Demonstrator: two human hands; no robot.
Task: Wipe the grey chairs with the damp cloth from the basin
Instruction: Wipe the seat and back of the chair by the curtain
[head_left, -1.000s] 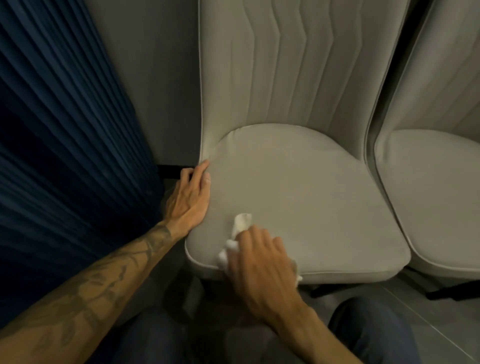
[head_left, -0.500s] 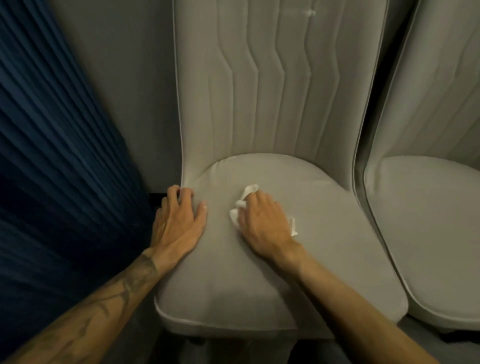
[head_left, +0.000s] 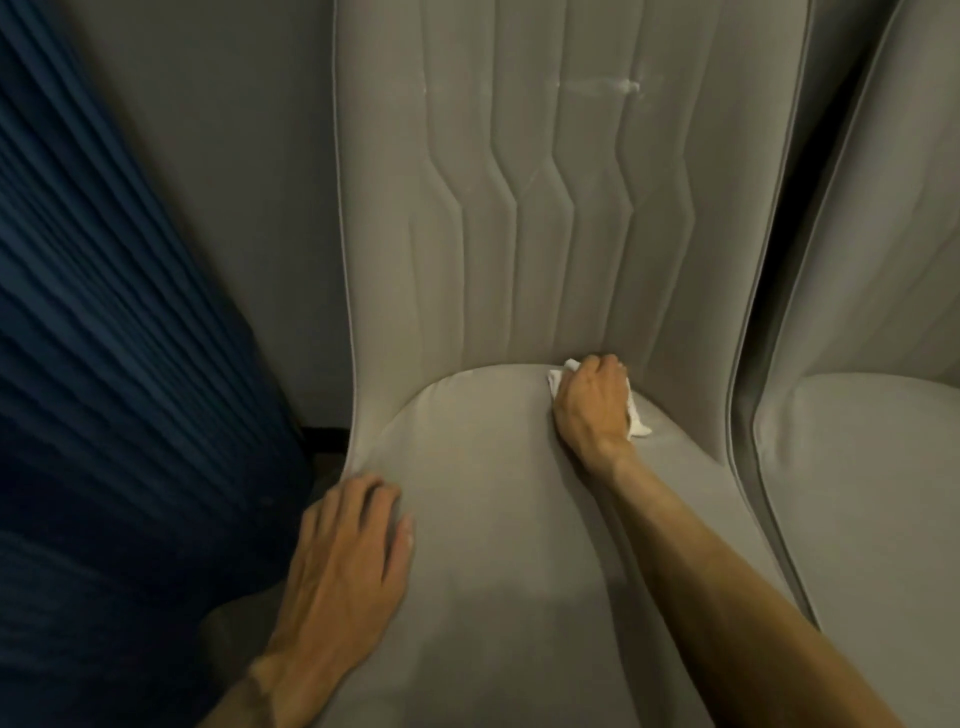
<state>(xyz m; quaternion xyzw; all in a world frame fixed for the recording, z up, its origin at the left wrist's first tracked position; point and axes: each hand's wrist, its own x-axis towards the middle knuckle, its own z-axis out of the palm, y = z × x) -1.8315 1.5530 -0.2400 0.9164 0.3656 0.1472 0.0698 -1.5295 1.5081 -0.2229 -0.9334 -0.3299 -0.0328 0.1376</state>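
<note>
Pleated dark blue curtain (head_left: 104, 364), hanging at left, filling that side top to bottom. Plain grey wall (head_left: 249, 182) behind, between curtain and seating; dark strip at its foot. Lighting dim, warm.

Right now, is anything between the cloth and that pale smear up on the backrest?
Nothing visible. The right hand presses the white cloth at the seam where seat meets backrest; bare upholstery runs from there up to the pale smear. The left hand rests flat at the seat's left edge, well clear.
</note>
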